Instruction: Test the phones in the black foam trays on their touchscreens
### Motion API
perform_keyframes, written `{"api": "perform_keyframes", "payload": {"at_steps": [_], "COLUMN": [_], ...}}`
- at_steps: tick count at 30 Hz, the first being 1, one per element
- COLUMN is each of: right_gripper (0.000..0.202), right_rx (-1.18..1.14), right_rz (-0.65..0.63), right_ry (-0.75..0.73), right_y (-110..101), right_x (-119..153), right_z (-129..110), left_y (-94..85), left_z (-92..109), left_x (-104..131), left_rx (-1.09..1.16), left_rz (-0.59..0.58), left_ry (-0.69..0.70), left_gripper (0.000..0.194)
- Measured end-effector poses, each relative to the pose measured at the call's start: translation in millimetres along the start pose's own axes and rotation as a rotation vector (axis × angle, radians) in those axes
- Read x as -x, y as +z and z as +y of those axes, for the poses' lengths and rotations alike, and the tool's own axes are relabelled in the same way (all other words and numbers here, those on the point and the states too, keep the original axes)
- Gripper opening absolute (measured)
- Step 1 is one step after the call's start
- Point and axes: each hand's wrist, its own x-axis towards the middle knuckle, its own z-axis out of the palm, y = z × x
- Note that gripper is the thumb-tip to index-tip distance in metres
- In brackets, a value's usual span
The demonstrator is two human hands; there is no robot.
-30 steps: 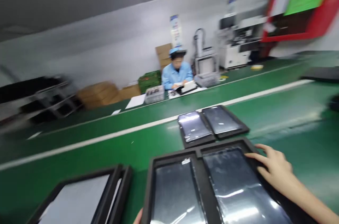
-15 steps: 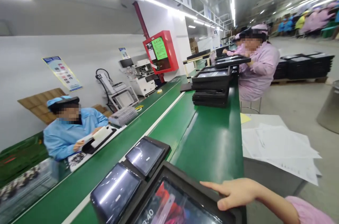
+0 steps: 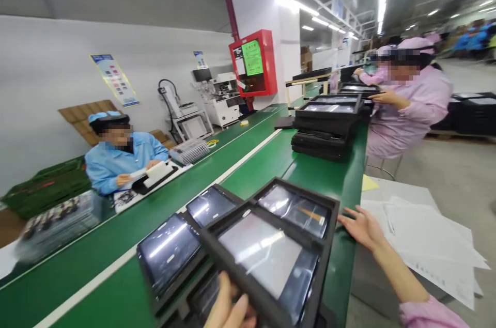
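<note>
A black foam tray (image 3: 336, 214) with two compartments lies slanted at the front of the green bench, over other black trays. A tablet with a pale, glossy face (image 3: 259, 245) fills its nearer compartment; a second dark glossy tablet (image 3: 287, 206) sits in the farther one. My left hand (image 3: 230, 305), at the bottom edge of the view, grips the tray's near left side, thumb and fingers partly cut off. At the tray's right edge is my right hand (image 3: 362, 227), fingers apart, fingertips at or just beside the rim. Left of the tray, two dark tablets (image 3: 170, 248) rest on black foam.
A stack of black trays (image 3: 321, 142) stands farther along the green bench (image 3: 232, 170). Papers (image 3: 430, 245) lie on a grey surface at right. A co-worker in blue (image 3: 124, 155) sits across the bench; another in pink (image 3: 411, 95) sits beyond the stack.
A two-compartment tray now lies where a tablet with a lit screen was. My left hand has come into view on it. My right hand has spread its fingers. The view has turned left and down.
</note>
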Motion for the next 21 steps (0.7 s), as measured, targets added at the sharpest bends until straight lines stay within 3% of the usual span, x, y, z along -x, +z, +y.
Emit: {"api": "perform_keyframes", "payload": {"at_steps": [2, 5, 8, 10, 12, 15, 17, 19, 21], "right_gripper": [0.045, 0.046, 0.045, 0.042, 0.034, 0.021, 0.025, 0.034, 0.044], "right_rx": [-0.097, -0.192, -0.008, 0.255, 0.539, 0.854, 0.981, 1.109, 1.242], "right_rz": [0.09, 0.177, 0.101, -0.002, -0.172, -0.548, -0.73, -0.753, -0.664], "right_ry": [-0.095, -0.312, -0.483, -0.519, -0.533, -0.644, -0.782, -0.913, -1.002], "right_y": [-2, 3, 10, 15, 25, 61, 97, 134, 162], "right_x": [0, 15, 43, 64, 83, 99, 102, 99, 92], "right_z": [-9, -10, 2, 13, 23, 37, 47, 58, 70], "left_y": [10.2, 19.4, 11.0, -6.8, -31.9, -73.0, -94.3, -105.1, -104.8], "left_z": [14, 49, 79, 84, 74, 39, 12, -11, -27], "left_x": [-18, -33, -17, 5, 25, 51, 67, 83, 96], "left_rx": [-0.017, -0.168, -0.178, -0.226, -0.37, -0.686, -0.828, -0.865, -0.848], "left_rz": [-0.111, -0.353, -0.497, -0.549, -0.503, -0.241, -0.077, 0.005, 0.049], "left_ry": [0.001, 0.165, 0.312, 0.341, 0.29, 0.041, -0.127, -0.203, -0.215], "left_gripper": [0.06, 0.056, 0.044, 0.041, 0.038, 0.031, 0.031, 0.033, 0.034]}}
